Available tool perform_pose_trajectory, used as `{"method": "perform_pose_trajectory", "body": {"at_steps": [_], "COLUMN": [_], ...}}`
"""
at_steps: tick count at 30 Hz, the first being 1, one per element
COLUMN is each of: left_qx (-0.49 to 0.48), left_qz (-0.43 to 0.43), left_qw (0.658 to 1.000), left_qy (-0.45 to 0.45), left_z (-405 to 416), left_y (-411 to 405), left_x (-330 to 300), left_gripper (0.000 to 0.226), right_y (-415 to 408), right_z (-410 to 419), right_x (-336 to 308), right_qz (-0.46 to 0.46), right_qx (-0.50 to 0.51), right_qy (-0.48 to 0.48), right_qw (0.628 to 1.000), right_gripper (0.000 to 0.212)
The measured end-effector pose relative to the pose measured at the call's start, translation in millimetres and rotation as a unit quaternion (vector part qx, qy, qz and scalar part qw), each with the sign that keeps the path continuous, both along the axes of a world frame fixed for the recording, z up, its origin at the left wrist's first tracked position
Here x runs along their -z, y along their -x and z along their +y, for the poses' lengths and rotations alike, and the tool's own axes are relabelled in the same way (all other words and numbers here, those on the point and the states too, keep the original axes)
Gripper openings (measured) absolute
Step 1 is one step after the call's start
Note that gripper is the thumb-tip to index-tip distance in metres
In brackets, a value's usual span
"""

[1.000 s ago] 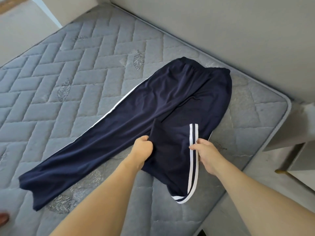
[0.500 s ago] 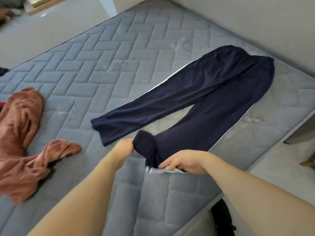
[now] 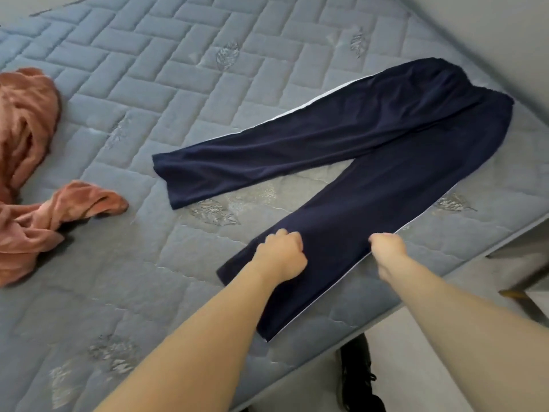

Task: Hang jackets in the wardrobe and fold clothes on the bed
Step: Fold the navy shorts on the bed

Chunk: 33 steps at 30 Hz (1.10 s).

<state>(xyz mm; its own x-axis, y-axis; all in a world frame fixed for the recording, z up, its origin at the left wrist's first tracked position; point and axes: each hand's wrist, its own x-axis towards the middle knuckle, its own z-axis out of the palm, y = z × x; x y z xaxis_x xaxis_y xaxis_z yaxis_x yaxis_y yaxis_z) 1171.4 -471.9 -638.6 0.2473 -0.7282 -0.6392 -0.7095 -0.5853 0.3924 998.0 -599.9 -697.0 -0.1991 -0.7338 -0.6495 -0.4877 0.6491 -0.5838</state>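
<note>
Laying the trousers out for folding

My left hand (image 3: 280, 254) and right hand (image 3: 387, 248) pinch opposite edges of the near leg of the navy trousers (image 3: 371, 150), spread on the bed (image 3: 178, 69); next, I'd judge, bring one leg over the other.

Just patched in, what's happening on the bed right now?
A person is laying out navy track pants on the grey quilted mattress. Both legs lie spread flat, waistband toward the wall. The left hand and right hand are fisted on either edge of the nearer leg, gripping the fabric, with no fold made yet. A crumpled rust-coloured garment lies apart on the left, untouched.
</note>
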Motion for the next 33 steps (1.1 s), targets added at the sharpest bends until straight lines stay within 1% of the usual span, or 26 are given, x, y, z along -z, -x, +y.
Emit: {"method": "perform_pose_trajectory", "body": {"at_steps": [2, 4, 5, 6, 8, 9, 11, 13, 15, 17, 18, 20, 21, 23, 25, 27, 30, 33], "left_qx": [0.023, 0.044, 0.058, 0.072, 0.102, 0.114, 0.130, 0.133, 0.154, 0.201, 0.223, 0.245, 0.252, 0.268, 0.279, 0.284, 0.284, 0.239], "left_qz": [0.023, 0.047, 0.047, 0.032, -0.041, -0.082, -0.129, -0.154, -0.194, -0.226, -0.224, -0.178, -0.145, -0.092, -0.071, -0.077, -0.116, -0.170], "left_qw": [0.999, 0.998, 0.997, 0.997, 0.994, 0.990, 0.982, 0.976, 0.964, 0.947, 0.943, 0.946, 0.948, 0.940, 0.930, 0.926, 0.929, 0.939], "left_qy": [0.013, 0.010, 0.006, -0.001, -0.018, -0.026, -0.050, -0.075, -0.094, -0.105, -0.108, -0.117, -0.132, -0.190, -0.230, -0.238, -0.207, -0.181], "left_z": [-40, -81, -101, -121, -157, -174, -203, -225, -238, -247, -250, -248, -245, -235, -230, -231, -247, -268], "left_y": [24, 47, 59, 71, 97, 110, 137, 159, 172, 175, 174, 172, 171, 169, 165, 159, 147, 125], "left_x": [2, 7, 10, 15, 26, 31, 43, 54, 62, 68, 70, 73, 73, 70, 67, 61, 44, 28], "left_gripper": [0.027, 0.027, 0.027, 0.028, 0.029, 0.031, 0.036, 0.040, 0.041, 0.040, 0.039, 0.034, 0.032, 0.029, 0.022, 0.018, 0.033, 0.036], "right_y": [19, 36, 43, 49, 55, 56, 58, 63, 69, 78, 84, 97, 105, 120, 130, 136, 140, 138], "right_z": [-39, -78, -97, -114, -148, -163, -192, -216, -237, -254, -259, -259, -254, -237, -227, -228, -250, -284], "right_x": [3, 6, 9, 11, 15, 18, 20, 24, 27, 30, 32, 38, 41, 42, 37, 26, 1, -16], "right_qz": [-0.023, -0.047, -0.060, -0.073, -0.097, -0.104, -0.112, -0.124, -0.140, -0.136, -0.126, -0.106, -0.097, -0.073, -0.076, -0.098, -0.134, -0.153], "right_qx": [0.064, 0.094, 0.103, 0.109, 0.117, 0.120, 0.140, 0.163, 0.171, 0.154, 0.141, 0.112, 0.100, 0.087, 0.089, 0.089, 0.092, 0.122], "right_qy": [-0.030, -0.055, -0.060, -0.067, -0.073, -0.062, -0.023, -0.001, -0.020, -0.039, -0.049, -0.082, -0.108, -0.162, -0.183, -0.181, -0.164, -0.151], "right_qw": [0.997, 0.993, 0.991, 0.989, 0.986, 0.985, 0.984, 0.979, 0.975, 0.978, 0.981, 0.985, 0.984, 0.980, 0.976, 0.975, 0.973, 0.969], "right_gripper": [0.030, 0.041, 0.043, 0.043, 0.045, 0.048, 0.055, 0.054, 0.044, 0.031, 0.027, 0.026, 0.028, 0.038, 0.039, 0.038, 0.039, 0.041]}}
